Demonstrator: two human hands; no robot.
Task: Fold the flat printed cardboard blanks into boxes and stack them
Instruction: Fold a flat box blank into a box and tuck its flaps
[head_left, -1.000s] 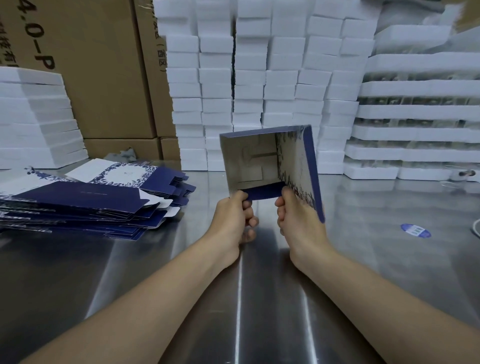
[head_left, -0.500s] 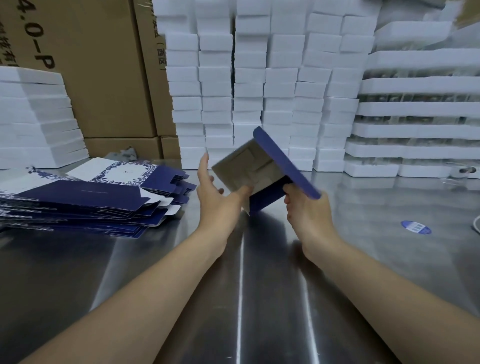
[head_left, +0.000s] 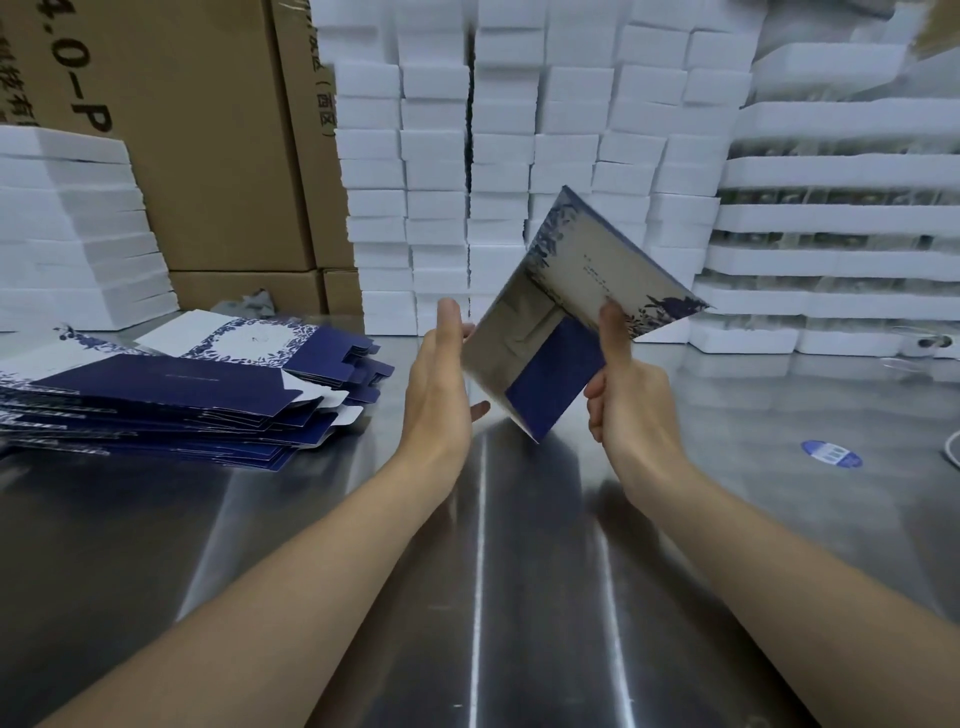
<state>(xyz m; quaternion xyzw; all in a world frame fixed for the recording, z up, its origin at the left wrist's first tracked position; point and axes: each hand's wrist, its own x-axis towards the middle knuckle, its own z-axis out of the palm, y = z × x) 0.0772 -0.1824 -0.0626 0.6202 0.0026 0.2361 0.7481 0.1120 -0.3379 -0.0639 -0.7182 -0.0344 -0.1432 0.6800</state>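
Observation:
A half-formed navy and white printed box (head_left: 566, 317) hangs tilted above the steel table (head_left: 519, 545), its open end facing me, with a navy flap at its lower end. My right hand (head_left: 621, 384) grips its right side, thumb up on the printed panel. My left hand (head_left: 441, 379) is flat, fingers straight, pressing against the box's left wall. A pile of flat navy printed blanks (head_left: 171, 400) lies on the table at the left.
Stacks of white foam blocks (head_left: 519, 156) form a wall behind the table, with foam trays (head_left: 831, 223) at the right and more foam (head_left: 67, 234) at the far left. Brown cartons (head_left: 208, 145) stand at the back left. A blue sticker (head_left: 830, 453) lies on the table at right.
The box has been turned and tilted to the right, its printed panel now facing up. My left hand let go of the bottom flap and opened flat against the left wall.

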